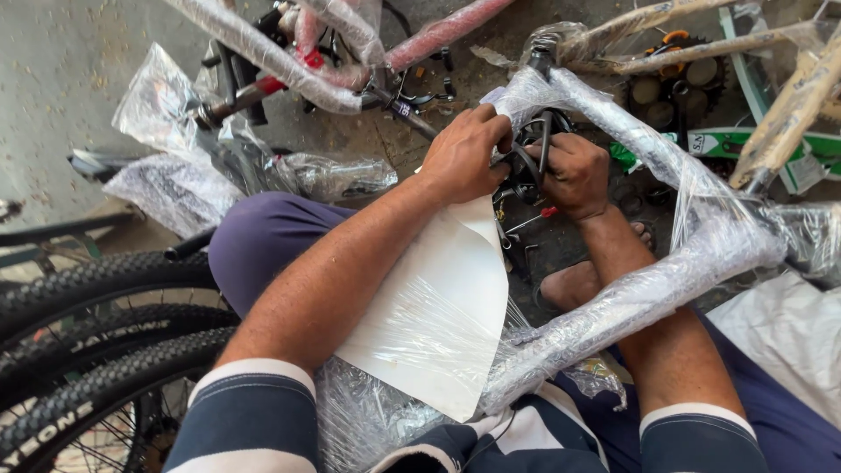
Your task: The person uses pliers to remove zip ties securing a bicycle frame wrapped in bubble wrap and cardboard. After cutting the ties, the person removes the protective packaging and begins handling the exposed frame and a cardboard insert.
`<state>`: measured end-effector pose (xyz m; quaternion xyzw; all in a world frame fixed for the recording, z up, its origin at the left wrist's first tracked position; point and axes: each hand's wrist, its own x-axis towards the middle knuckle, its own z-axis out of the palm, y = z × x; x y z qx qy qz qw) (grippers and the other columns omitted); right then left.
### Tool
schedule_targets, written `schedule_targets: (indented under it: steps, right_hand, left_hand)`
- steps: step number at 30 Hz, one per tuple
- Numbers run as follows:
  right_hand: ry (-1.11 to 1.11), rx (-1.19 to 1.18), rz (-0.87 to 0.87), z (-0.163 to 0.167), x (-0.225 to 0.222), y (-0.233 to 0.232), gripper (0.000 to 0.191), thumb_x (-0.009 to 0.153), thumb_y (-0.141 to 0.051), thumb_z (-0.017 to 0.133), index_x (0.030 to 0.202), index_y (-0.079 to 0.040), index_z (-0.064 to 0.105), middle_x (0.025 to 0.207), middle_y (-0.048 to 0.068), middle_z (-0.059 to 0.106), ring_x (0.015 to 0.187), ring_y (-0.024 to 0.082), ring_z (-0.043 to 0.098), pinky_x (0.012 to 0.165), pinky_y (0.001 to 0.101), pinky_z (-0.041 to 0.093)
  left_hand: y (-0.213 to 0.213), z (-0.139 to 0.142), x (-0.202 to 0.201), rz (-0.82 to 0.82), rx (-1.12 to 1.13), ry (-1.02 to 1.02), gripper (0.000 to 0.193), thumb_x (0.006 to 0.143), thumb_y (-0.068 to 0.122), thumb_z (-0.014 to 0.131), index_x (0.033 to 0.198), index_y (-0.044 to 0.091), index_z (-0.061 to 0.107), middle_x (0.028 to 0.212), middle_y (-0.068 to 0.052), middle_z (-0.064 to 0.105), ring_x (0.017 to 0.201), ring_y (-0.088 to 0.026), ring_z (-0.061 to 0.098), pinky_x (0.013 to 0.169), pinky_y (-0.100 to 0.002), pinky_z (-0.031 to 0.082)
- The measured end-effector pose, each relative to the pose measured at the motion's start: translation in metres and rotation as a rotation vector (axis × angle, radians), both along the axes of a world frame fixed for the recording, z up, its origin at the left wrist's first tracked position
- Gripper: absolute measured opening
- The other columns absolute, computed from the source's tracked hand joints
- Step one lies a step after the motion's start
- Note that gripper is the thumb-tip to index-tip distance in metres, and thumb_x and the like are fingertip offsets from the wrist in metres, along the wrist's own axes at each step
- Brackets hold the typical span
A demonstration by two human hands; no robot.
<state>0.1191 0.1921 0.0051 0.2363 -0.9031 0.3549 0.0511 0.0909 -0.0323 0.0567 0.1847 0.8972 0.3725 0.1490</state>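
Bare grey concrete floor (pixel 61 79), daylit

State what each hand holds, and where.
Both the left hand and right hand grip black cables at the wrapped bicycle frame; exact hold is hidden.

Both hands (pixel 521 166) close together, fingers curled, apparently gripping

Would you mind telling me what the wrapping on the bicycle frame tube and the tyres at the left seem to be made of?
The wrapping looks like thin clear plastic film: glossy, crinkled, with the pale tube showing through. The tyres look like matt black rubber, with knobbly tread blocks. Both hands, left hand and right hand, grip dark parts at the frame's end.
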Motion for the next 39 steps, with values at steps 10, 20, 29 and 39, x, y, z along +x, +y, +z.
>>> schedule_targets:
  steps: [10,20,29,39]
  right_hand:
    - [0.018,0.0,0.075,-0.014,-0.003,0.003,0.012,0.094,-0.017,0.079,0.098,-0.006,0.079,0.094,0.012,0.074,0.085,0.03,0.072,0.073,0.0397,0.057]
    - [0.054,0.023,0.134,-0.017,-0.006,0.008,0.014,0.093,-0.016,0.077,0.101,-0.004,0.078,0.097,0.012,0.074,0.088,0.03,0.073,0.075,0.0391,0.058]
    - [0.021,0.008,0.132,-0.023,-0.007,0.005,0.016,0.093,-0.017,0.076,0.105,-0.006,0.077,0.101,0.012,0.074,0.09,0.029,0.072,0.075,0.0402,0.059]
    - [0.021,0.022,0.145,-0.026,-0.01,0.001,0.014,0.094,-0.011,0.071,0.105,-0.005,0.076,0.102,0.013,0.075,0.09,0.03,0.073,0.076,0.0403,0.059]
  left_hand:
    - [0.031,0.01,0.038,-0.388,-0.435,-0.16,0.031,0.099,0.007,0.049,0.075,0.004,0.069,0.07,-0.014,0.069,0.061,-0.024,0.07,0.058,-0.043,0.056]
    - [0.05,-0.002,0.058,-0.42,-0.402,-0.115,0.021,0.102,0.008,0.043,0.104,-0.004,0.06,0.079,-0.015,0.066,0.059,-0.023,0.067,0.05,-0.038,0.057]
    - [0.069,-0.019,0.063,-0.425,-0.381,0.13,0.027,0.101,0.013,0.045,0.096,-0.004,0.065,0.08,-0.016,0.068,0.064,-0.024,0.068,0.052,-0.037,0.058]
    - [0.051,-0.02,0.054,-0.181,-0.268,0.09,0.017,0.091,0.009,0.056,0.091,-0.002,0.069,0.087,-0.018,0.069,0.073,-0.027,0.07,0.061,-0.039,0.058]
